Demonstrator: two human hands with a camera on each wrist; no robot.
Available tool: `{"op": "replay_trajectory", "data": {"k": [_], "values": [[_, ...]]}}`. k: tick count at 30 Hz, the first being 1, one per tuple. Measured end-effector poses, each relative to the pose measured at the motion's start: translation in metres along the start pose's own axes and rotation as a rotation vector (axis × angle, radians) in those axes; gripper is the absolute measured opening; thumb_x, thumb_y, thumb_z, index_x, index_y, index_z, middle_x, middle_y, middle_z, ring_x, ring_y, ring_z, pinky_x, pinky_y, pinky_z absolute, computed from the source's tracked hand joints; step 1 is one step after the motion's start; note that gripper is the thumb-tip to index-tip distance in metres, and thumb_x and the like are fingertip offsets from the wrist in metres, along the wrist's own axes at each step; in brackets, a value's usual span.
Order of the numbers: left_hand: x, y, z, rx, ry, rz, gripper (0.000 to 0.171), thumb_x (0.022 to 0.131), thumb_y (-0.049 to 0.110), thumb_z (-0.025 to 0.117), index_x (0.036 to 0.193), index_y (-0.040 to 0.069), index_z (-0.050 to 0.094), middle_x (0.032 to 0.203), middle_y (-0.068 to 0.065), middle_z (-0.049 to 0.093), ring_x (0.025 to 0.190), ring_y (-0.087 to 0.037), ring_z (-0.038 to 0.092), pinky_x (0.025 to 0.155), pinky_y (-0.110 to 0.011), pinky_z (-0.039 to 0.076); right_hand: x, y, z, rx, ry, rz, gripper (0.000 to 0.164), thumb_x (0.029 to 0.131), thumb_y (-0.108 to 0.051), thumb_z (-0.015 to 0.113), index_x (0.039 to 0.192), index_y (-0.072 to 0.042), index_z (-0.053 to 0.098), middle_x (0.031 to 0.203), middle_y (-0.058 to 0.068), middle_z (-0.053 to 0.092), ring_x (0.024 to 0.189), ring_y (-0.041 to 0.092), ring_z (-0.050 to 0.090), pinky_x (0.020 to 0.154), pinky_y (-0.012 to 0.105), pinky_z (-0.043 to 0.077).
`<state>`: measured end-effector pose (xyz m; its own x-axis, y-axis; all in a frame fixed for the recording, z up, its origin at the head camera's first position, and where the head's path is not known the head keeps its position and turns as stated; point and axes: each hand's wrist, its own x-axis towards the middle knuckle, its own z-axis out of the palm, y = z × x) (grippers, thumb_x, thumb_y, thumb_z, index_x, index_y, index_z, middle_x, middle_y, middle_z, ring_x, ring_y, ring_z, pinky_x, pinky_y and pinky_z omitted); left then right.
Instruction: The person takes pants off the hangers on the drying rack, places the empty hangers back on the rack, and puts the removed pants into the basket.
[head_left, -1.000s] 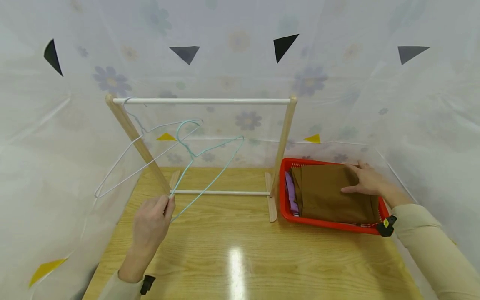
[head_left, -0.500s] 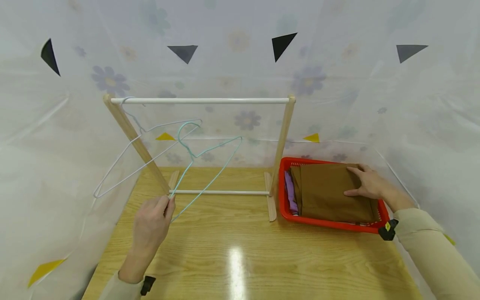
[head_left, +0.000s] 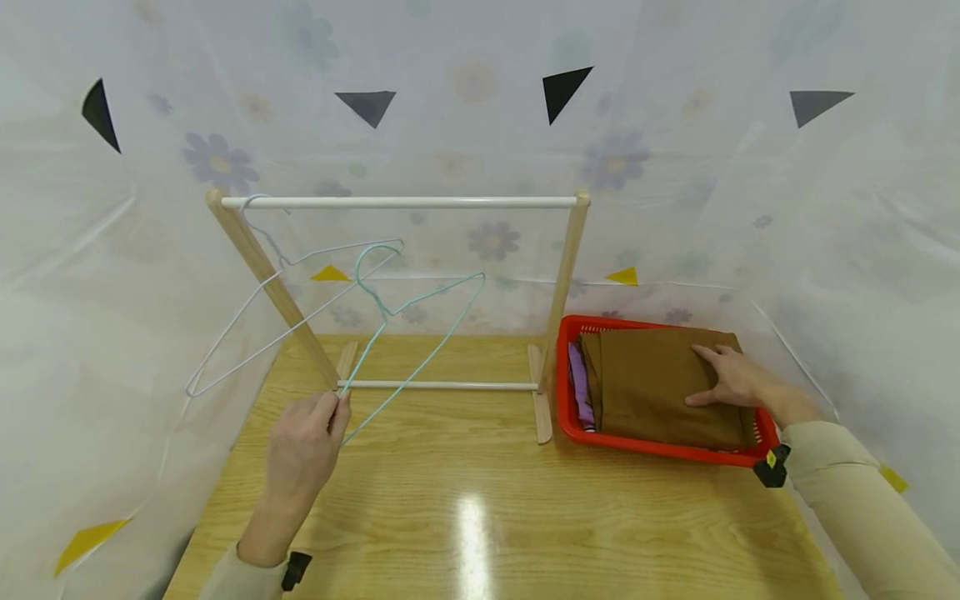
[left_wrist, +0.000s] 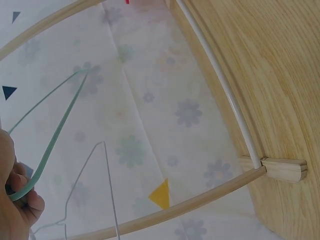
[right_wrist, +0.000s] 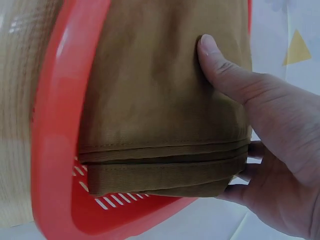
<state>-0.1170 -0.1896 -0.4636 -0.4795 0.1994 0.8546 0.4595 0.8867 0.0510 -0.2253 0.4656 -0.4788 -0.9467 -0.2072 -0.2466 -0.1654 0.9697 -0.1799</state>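
My left hand (head_left: 303, 433) pinches a mint-green wire hanger (head_left: 384, 317) by one lower corner, in front of the rack's lower bar. Its hook points up. In the left wrist view the hanger (left_wrist: 55, 137) runs up and away from the curled fingers. My right hand (head_left: 738, 387) rests on a folded brown garment (head_left: 652, 383) in a red basket (head_left: 660, 451). Seen by the right wrist camera, the thumb (right_wrist: 220, 62) lies on top of the cloth (right_wrist: 160, 75), while the other fingers meet its far edge, their tips partly hidden.
A wooden rack with a white top bar (head_left: 405, 202) stands at the back of the wooden table (head_left: 420, 517). From its left end hangs a pale lilac wire hanger (head_left: 281, 262). Purple cloth (head_left: 580, 387) shows at the basket's left. Flowered sheeting (head_left: 480, 142) surrounds the table.
My right hand has slid slightly from the garment's back edge toward me, still spread over the cloth. The left hand and mint-green hanger have stayed almost still.
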Motion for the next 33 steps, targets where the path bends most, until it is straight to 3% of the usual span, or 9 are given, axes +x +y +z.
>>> {"op": "replay_trajectory", "data": {"k": [8,18,26,33], "values": [[0.002,0.002,-0.002,0.01,-0.035,0.016,0.047,0.114,0.026,0.045,0.072,0.006,0.049,0.055,-0.003,0.047,0.048,-0.017,0.038,0.046,-0.031,0.032,0.003,-0.001,0.005,0.007,-0.026,-0.009,0.124,0.077,-0.062,0.086,0.157,0.012,0.029,0.15,0.052,0.033,0.135,0.071,0.041,0.102,0.077,0.044],[0.002,0.001,-0.001,0.003,-0.031,0.014,0.046,0.113,0.025,0.047,0.072,0.006,0.049,0.057,-0.004,0.048,0.048,-0.02,0.04,0.046,-0.035,0.035,0.006,0.007,0.034,0.08,-0.093,-0.013,0.128,0.078,-0.064,0.085,0.16,0.012,0.023,0.154,0.05,0.033,0.138,0.069,0.04,0.105,0.076,0.043],[0.004,0.0,-0.001,0.012,-0.031,0.026,0.046,0.114,0.026,0.045,0.074,0.006,0.05,0.056,-0.003,0.049,0.048,-0.022,0.046,0.045,-0.036,0.038,0.009,0.002,0.034,0.09,-0.118,-0.034,0.126,0.08,-0.061,0.084,0.159,0.014,0.022,0.155,0.051,0.031,0.141,0.069,0.035,0.107,0.077,0.04],[0.002,-0.001,-0.002,-0.003,-0.037,0.018,0.046,0.114,0.025,0.046,0.071,0.007,0.048,0.055,-0.001,0.043,0.048,-0.015,0.036,0.046,-0.029,0.031,0.009,0.001,0.033,0.075,-0.102,-0.045,0.122,0.081,-0.057,0.086,0.158,0.014,0.023,0.153,0.051,0.031,0.139,0.069,0.037,0.106,0.076,0.042]]}}
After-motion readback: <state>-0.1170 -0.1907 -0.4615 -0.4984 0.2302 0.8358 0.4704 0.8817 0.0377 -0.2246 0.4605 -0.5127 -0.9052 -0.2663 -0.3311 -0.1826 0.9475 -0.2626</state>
